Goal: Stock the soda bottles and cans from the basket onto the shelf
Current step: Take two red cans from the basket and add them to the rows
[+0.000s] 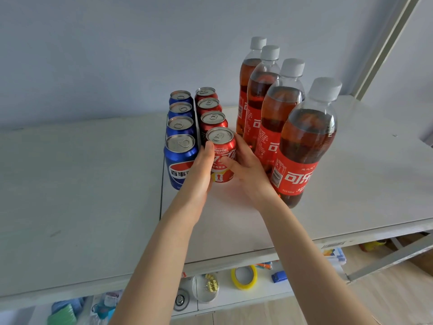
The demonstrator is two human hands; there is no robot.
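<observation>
Head view: left hand and right hand clasp the front red can, each grip curled round it.

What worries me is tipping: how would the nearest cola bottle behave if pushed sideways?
The nearest cola bottle is tall and narrow, so a push near its white cap would probably tip it. It looks nearly full, so likely heavy and steadier if pushed low. Its smooth plastic may feel slippery.
</observation>
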